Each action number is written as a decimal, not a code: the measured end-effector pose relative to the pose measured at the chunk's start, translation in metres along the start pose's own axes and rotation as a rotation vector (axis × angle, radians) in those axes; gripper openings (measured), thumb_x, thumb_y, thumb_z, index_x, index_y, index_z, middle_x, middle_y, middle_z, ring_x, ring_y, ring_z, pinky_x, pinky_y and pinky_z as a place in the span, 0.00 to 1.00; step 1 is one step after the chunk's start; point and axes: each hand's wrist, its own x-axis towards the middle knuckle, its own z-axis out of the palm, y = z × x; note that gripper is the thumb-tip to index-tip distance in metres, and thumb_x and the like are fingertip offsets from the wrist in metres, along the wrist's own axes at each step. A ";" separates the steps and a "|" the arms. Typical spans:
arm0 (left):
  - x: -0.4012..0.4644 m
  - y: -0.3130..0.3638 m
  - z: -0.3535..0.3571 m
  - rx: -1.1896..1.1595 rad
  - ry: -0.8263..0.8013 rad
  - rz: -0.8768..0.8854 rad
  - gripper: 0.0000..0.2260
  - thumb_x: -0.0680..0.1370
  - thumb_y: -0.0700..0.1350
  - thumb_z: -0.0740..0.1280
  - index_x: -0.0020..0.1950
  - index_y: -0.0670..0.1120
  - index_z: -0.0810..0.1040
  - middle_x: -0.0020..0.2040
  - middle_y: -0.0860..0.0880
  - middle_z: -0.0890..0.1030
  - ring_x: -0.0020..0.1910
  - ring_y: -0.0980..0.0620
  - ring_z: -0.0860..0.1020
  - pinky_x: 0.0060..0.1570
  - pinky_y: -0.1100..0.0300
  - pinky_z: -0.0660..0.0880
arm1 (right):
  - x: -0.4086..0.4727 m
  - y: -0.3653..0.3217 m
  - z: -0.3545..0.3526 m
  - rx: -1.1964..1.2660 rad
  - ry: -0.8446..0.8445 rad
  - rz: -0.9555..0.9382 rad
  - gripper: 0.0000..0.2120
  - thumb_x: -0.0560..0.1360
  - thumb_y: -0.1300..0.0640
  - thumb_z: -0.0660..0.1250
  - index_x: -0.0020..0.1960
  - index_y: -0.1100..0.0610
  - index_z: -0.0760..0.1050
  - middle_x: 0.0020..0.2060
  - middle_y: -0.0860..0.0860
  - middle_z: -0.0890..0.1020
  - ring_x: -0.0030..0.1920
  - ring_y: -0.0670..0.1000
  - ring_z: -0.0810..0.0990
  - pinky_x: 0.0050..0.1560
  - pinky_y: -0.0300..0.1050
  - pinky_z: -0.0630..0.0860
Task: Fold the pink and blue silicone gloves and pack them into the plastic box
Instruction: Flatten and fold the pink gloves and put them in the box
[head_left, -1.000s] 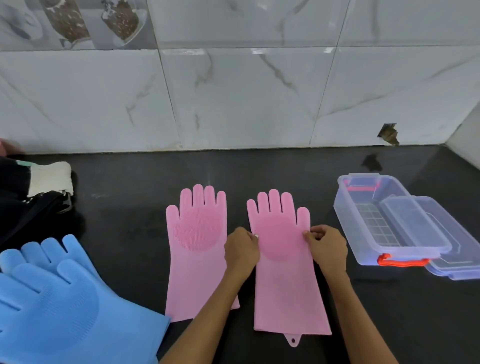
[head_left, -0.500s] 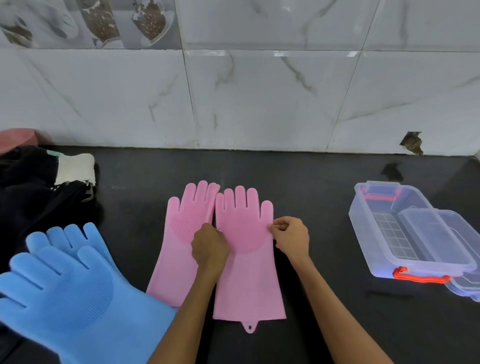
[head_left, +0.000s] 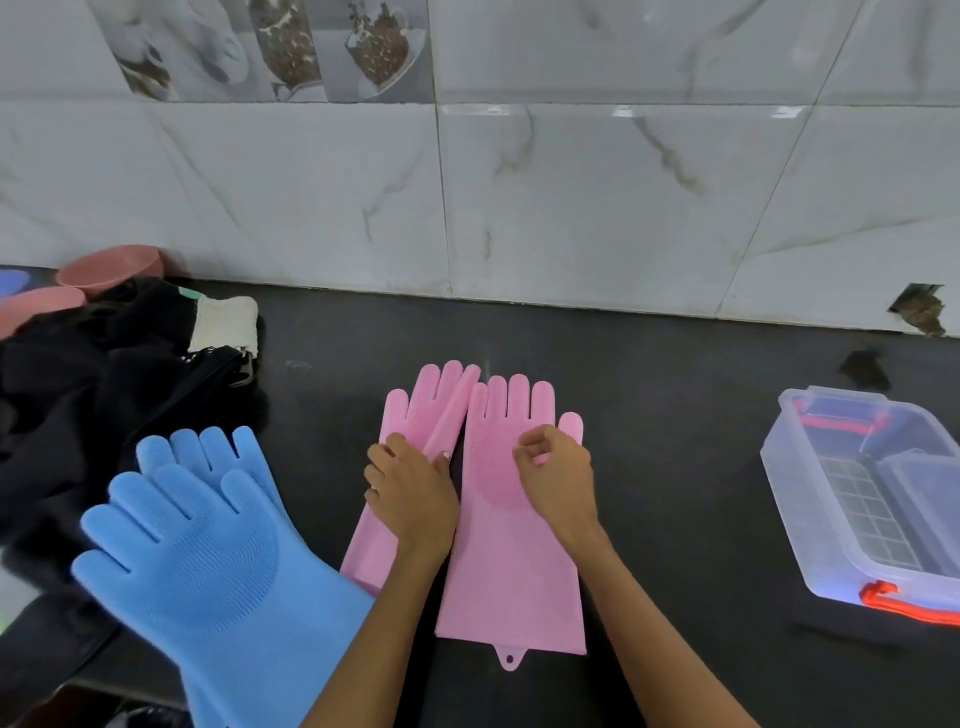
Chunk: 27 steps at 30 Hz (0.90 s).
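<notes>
And the pink gloves have come together now: the right glove (head_left: 511, 545) has slid over and overlaps the left glove (head_left: 415, 415) mid-table (head_left: 675, 415). Left hand (head_left: 410, 493) rests across the left glove's folded edge, grip unclear; right hand (head_left: 558, 478), moved inward, fingers curled, pinches the right glove's palm. Blue gloves (head_left: 208, 561) lie left, plastic box (head_left: 857, 499) open on the right.

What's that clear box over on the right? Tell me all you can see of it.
The plastic box is a see-through tub with rounded corners, sitting open on the black counter at the right. Orange-red latch handles show at its near and far ends. A gridded insert lies inside, with a clear piece, probably the lid, leaning over it. Neither hand touches it.
</notes>
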 end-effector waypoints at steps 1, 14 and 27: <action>0.002 -0.002 -0.001 -0.068 -0.039 -0.026 0.18 0.77 0.52 0.65 0.61 0.42 0.68 0.56 0.43 0.75 0.51 0.44 0.76 0.47 0.51 0.73 | -0.002 -0.007 0.009 0.030 -0.061 -0.007 0.04 0.75 0.59 0.66 0.49 0.57 0.78 0.40 0.45 0.79 0.37 0.39 0.76 0.35 0.25 0.69; -0.017 -0.013 -0.022 -0.109 -0.027 0.116 0.05 0.77 0.45 0.64 0.45 0.46 0.77 0.41 0.49 0.81 0.36 0.51 0.76 0.38 0.55 0.78 | 0.035 -0.068 0.077 -0.035 -0.127 0.068 0.15 0.77 0.53 0.62 0.47 0.66 0.77 0.43 0.59 0.82 0.41 0.57 0.82 0.41 0.48 0.79; -0.080 0.023 -0.078 -0.227 0.028 0.439 0.09 0.76 0.41 0.68 0.55 0.43 0.81 0.45 0.48 0.78 0.37 0.52 0.77 0.34 0.61 0.75 | 0.061 -0.064 -0.005 0.322 -0.092 -0.020 0.15 0.79 0.59 0.59 0.40 0.69 0.73 0.33 0.57 0.71 0.34 0.52 0.73 0.33 0.53 0.81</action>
